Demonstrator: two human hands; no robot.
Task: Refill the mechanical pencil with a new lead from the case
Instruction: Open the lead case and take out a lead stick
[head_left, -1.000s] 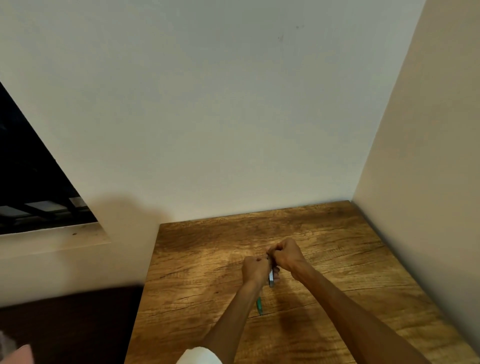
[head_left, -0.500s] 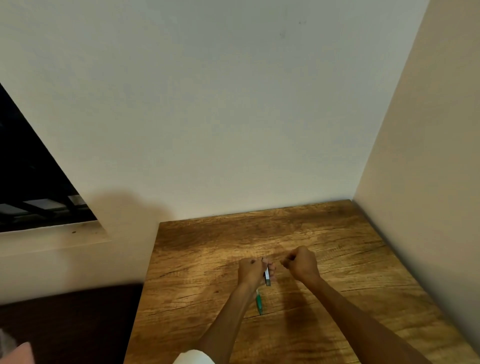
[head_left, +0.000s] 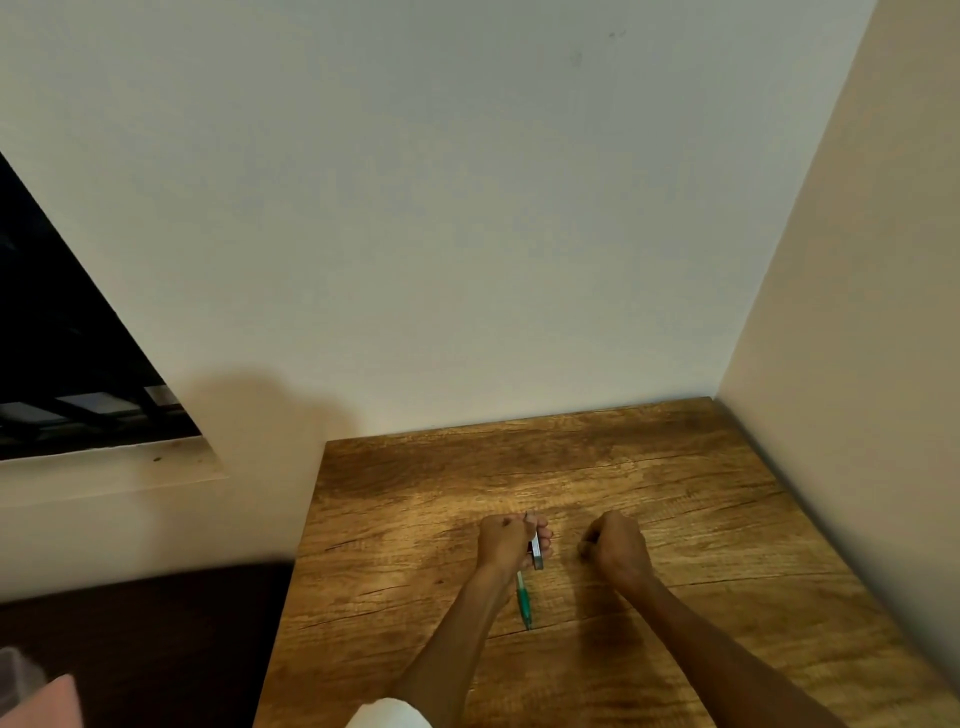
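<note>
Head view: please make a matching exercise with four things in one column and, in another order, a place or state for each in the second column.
Things:
1. left hand
2. right hand
3. mechanical pencil
4. wooden table

Places or states:
A. green, points toward the camera below a fist
B. curled, apart from the pencil, nothing visible in it
C. stands in the wall corner
D. grips the pencil and a small white case

Pairs: 1-D, 2-B, 3-A, 4-C

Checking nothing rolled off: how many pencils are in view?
1. The pencil is in the left hand, green tip pointing toward the person, beside a small case. Others may be hidden in the hands.
</note>
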